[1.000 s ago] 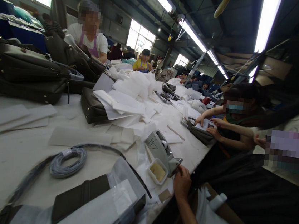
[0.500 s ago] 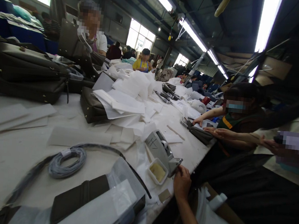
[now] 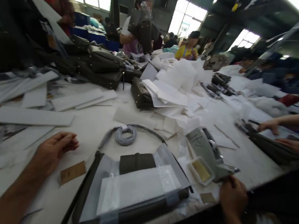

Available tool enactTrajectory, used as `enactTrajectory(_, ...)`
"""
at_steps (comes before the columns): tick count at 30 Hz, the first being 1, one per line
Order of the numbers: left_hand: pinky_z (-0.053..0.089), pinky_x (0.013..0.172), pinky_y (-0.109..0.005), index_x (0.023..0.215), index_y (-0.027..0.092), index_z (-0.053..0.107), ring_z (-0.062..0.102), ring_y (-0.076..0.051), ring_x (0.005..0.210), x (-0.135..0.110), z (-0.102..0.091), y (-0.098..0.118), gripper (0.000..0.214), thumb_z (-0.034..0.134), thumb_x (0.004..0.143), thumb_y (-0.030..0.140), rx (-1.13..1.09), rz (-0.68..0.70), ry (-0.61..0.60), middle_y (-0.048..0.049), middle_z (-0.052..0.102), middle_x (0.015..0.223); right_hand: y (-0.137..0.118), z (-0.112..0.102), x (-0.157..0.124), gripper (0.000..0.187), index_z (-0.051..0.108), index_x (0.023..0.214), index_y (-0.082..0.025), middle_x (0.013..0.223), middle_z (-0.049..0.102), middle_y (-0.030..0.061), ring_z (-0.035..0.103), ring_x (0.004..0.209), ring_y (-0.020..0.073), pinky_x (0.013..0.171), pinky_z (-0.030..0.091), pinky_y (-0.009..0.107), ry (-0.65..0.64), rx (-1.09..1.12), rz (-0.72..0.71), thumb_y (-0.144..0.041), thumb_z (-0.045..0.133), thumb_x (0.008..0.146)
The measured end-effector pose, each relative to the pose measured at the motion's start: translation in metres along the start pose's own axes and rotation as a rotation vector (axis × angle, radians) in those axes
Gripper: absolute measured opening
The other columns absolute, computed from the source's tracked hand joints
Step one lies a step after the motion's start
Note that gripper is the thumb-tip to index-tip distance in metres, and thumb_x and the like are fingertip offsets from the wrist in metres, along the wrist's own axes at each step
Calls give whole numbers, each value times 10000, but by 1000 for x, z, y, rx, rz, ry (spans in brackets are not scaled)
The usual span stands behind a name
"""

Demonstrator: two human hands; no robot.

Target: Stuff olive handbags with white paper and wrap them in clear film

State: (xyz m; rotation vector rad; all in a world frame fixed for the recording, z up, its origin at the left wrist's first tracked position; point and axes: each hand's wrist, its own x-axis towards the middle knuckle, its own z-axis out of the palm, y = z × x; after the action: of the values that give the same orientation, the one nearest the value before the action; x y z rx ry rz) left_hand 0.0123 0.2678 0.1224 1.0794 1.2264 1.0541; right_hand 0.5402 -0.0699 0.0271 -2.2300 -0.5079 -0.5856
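Note:
My right hand is closed at the cutter end of a grey tape dispenser. Its fingertips touch that end, and whatever they pinch is hidden. Over the table at left, my left hand has its thumb and fingers drawn together; I cannot make out anything in them. Between the hands lies a dark olive bag, with a white sheet over it and clear wrap at its edges. A strap curves behind it, with a coiled, wrapped cord beside the strap. A brown card lies near my left hand.
A small white tub with yellowish contents stands against the dispenser. White paper is heaped mid-table, and dark bags are piled behind. White strips cover the left side. A co-worker's hands work on a bag at right.
The view has swung left and down, so the bag and dispenser sit differently in the picture. My left hand has come into view. My right hand stays at the dispenser's end.

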Motion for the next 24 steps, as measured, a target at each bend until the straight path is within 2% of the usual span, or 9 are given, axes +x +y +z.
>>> enactTrajectory(2, 554, 650, -246, 798, 178, 662, 615, -140, 665, -4, -8, -3, 595, 914, 442, 581, -66, -1, -10, 26, 659, 679, 8, 3, 3, 367, 661, 834, -182, 914, 664, 218, 584, 892, 390, 799, 436, 526, -8, -43, -5, -384, 436, 627)
enactTrajectory(8, 536, 642, -251, 794, 163, 652, 611, -134, 620, -9, 8, -1, 508, 867, 542, 547, -73, 51, -67, -1, 645, 678, 18, 3, 4, 415, 723, 914, -218, 898, 670, 237, 587, 903, 393, 736, 407, 524, 17, -66, -38, -367, 464, 627)
enactTrajectory(12, 532, 637, -251, 797, 164, 653, 612, -135, 619, -13, 8, 0, 480, 855, 564, 532, -58, 58, -79, -5, 645, 684, 16, 4, 6, 411, 734, 891, -218, 864, 666, 232, 584, 862, 375, 734, 406, 515, 27, -83, -11, -382, 479, 613)
enactTrajectory(16, 532, 635, -248, 786, 160, 655, 613, -134, 613, -14, 9, 0, 499, 864, 544, 543, -48, 59, -79, -8, 649, 677, 15, 5, 8, 389, 716, 848, -200, 820, 649, 214, 573, 836, 360, 748, 420, 500, 43, -98, 7, -369, 470, 598)
enactTrajectory(20, 536, 633, -234, 788, 164, 656, 614, -129, 613, -12, 8, 0, 528, 879, 516, 557, -37, 44, -71, -2, 655, 678, 8, 3, 7, 345, 677, 812, -200, 847, 647, 207, 570, 883, 356, 812, 431, 495, -4, -54, 1, -354, 450, 603)
enactTrajectory(24, 556, 643, -245, 795, 181, 660, 625, -147, 643, -11, 2, 1, 607, 889, 434, 613, 3, -9, -51, 11, 667, 678, -2, 3, 4, 370, 666, 823, -156, 890, 656, 215, 580, 881, 360, 832, 438, 504, 1, -28, 7, -364, 425, 633)
